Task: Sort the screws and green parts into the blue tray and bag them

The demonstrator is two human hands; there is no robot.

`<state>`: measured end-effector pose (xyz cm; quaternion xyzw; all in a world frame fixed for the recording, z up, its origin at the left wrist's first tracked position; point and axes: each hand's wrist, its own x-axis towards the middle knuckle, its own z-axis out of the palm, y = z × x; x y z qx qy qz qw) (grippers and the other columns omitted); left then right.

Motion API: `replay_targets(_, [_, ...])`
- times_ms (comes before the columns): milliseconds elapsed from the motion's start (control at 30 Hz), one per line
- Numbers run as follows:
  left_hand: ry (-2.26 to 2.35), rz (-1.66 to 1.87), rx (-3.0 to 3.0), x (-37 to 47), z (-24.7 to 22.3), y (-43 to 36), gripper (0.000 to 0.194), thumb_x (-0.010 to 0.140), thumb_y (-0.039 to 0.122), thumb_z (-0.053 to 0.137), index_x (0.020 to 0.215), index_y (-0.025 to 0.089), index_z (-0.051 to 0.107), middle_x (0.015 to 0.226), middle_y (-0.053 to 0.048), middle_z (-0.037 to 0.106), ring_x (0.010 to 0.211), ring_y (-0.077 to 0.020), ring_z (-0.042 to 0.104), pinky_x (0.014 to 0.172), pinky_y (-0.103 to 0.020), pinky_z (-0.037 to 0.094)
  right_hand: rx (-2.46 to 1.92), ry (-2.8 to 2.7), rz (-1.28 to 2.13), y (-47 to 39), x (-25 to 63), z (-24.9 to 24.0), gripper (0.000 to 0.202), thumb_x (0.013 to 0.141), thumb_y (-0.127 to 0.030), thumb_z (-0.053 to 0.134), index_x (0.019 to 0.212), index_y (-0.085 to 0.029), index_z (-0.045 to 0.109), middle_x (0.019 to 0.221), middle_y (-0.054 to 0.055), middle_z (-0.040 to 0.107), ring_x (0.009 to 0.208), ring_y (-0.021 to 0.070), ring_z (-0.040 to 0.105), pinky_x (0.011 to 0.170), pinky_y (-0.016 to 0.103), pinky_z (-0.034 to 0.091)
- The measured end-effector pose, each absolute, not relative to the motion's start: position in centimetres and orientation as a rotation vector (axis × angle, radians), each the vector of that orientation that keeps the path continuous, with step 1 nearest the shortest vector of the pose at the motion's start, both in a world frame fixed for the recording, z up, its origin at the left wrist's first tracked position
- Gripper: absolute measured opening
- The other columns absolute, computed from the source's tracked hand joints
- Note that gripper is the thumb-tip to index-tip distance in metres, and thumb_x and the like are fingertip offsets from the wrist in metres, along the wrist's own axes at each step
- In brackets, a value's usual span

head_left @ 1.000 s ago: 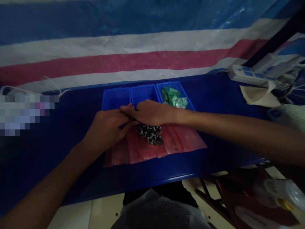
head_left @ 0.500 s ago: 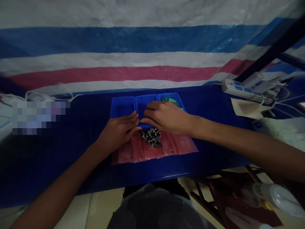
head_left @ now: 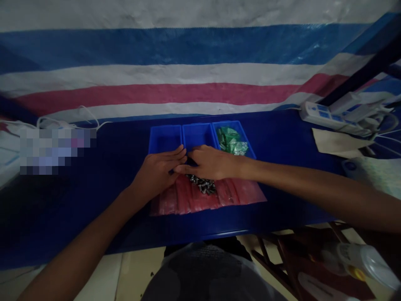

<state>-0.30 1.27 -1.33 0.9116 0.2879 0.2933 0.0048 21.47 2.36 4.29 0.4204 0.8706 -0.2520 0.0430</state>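
Observation:
A pile of small shiny metal pieces lies on red plastic bags in front of three blue bins. My left hand rests at the front of the left bin, its fingers extended and nothing visible in them. My right hand is at the front of the middle bin, just behind the pile, with fingers bent down and thumb pointing left; its fingertips are hidden. Green plastic packets fill the right bin.
A power strip with plugs and cables, a beige sheet and a patterned packet lie on the blue table at right. White cables lie at left. A chair holding a clear container stands lower right.
My right hand has moved down and slightly left from over the middle bin to its front edge, uncovering the green packets. The view has shifted slightly.

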Motion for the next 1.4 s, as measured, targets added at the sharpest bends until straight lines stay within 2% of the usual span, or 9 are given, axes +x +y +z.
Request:
replay_targets(133, [0.897, 0.95, 2.84, -0.2, -1.4, 1.2, 0.027, 0.11, 0.023, 0.058, 0.12, 0.017, 0.082, 0.129, -0.009, 0.08, 0.119, -0.0256, 0.08, 0.104, -0.037, 0.07, 1.285, 2.631, -1.012, 3.5, 22.0, 4.0, 0.057, 0.108, -0.062, 0.063, 0.083, -0.014, 0.079, 0.059, -0.001, 0.065, 0.056, 0.0137, 0.062, 0.055, 0.028, 0.041])
replay_targets(267, [0.931, 0.94, 2.825, 0.0, -1.4, 1.1, 0.022, 0.11, 0.034, 0.067, 0.12, 0.023, 0.083, 0.13, -0.008, 0.081, 0.119, -0.0268, 0.08, 0.105, -0.04, 0.07, 1.269, 2.701, -1.144, 4.1, 22.9, 4.4, 0.012, 0.091, -0.024, 0.089, 0.095, -0.015, 0.083, 0.078, -0.001, 0.078, 0.07, 0.0124, 0.07, 0.067, 0.024, 0.05])
replay_targets(367, [0.934, 0.934, 2.823, -0.2, -1.4, 1.1, 0.023, 0.11, 0.038, 0.069, 0.118, 0.023, 0.084, 0.128, -0.008, 0.082, 0.12, -0.0275, 0.08, 0.107, -0.041, 0.069, 1.268, 2.802, -1.184, 3.5, 23.7, 5.0, 0.022, 0.087, -0.005, 0.085, 0.105, -0.017, 0.084, 0.1, 0.002, 0.085, 0.086, 0.0132, 0.076, 0.081, 0.024, 0.055])
replay_targets(533, [0.984, 0.908, 2.797, -0.7, -1.3, 1.0, 0.033, 0.108, 0.045, 0.071, 0.13, 0.022, 0.079, 0.151, -0.014, 0.07, 0.141, -0.0327, 0.069, 0.116, -0.05, 0.064, 1.369, 2.964, -0.847, 3.6, 24.6, 5.3, 0.018, 0.108, -0.023, 0.066, 0.113, -0.016, 0.081, 0.114, 0.009, 0.084, 0.101, 0.02, 0.077, 0.091, 0.032, 0.054])
replay_targets(700, [0.909, 0.846, 2.846, -0.6, -1.5, 1.0, 0.037, 0.114, 0.039, 0.061, 0.142, 0.018, 0.072, 0.155, -0.016, 0.066, 0.147, -0.0315, 0.063, 0.119, -0.048, 0.061, 1.376, 2.908, -0.496, 6.7, 23.4, 2.8, 0.028, 0.1, 0.001, 0.053, 0.113, -0.003, 0.077, 0.122, 0.024, 0.079, 0.113, 0.0279, 0.073, 0.098, 0.038, 0.051])
replay_targets(1033, [0.915, 0.892, 2.818, -0.7, -1.5, 1.0, 0.029, 0.112, 0.037, 0.066, 0.133, 0.02, 0.077, 0.152, -0.015, 0.068, 0.14, -0.0312, 0.069, 0.115, -0.045, 0.065, 1.091, 2.928, -0.637, 4.9, 23.9, 4.5, 0.035, 0.098, -0.001, 0.053, 0.113, -0.016, 0.081, 0.109, 0.009, 0.084, 0.093, 0.0187, 0.075, 0.084, 0.03, 0.052])
replay_targets(1133, [0.917, 0.874, 2.815, -0.8, -1.2, 1.0, 0.03, 0.112, 0.039, 0.066, 0.132, 0.021, 0.077, 0.152, -0.013, 0.069, 0.139, -0.031, 0.069, 0.116, -0.046, 0.065, 1.17, 3.064, -0.514, 3.7, 26.6, 5.4, 0.031, 0.107, -0.011, 0.051, 0.121, -0.014, 0.079, 0.124, 0.014, 0.08, 0.106, 0.0232, 0.075, 0.092, 0.034, 0.052])
replay_targets(1267, [0.853, 0.896, 2.904, -0.5, -1.0, 1.0, 0.03, 0.112, 0.037, 0.066, 0.13, 0.016, 0.076, 0.145, -0.015, 0.074, 0.141, -0.0307, 0.068, 0.116, -0.046, 0.064, 1.242, 3.105, -0.278, 1.7, 30.2, 4.6, 0.022, 0.108, -0.026, 0.062, 0.114, -0.014, 0.08, 0.105, 0.013, 0.078, 0.092, 0.0262, 0.074, 0.08, 0.036, 0.05])
replay_targets(1400, [0.836, 0.919, 2.95, 0.0, -1.1, 1.1, 0.027, 0.112, 0.035, 0.066, 0.128, 0.016, 0.077, 0.142, -0.015, 0.076, 0.139, -0.029, 0.069, 0.116, -0.043, 0.064, 1.211, 3.098, -0.155, 0.0, 31.2, 1.8, 0.023, 0.108, -0.02, 0.061, 0.119, -0.015, 0.081, 0.107, 0.013, 0.072, 0.084, 0.0225, 0.07, 0.074, 0.033, 0.049])
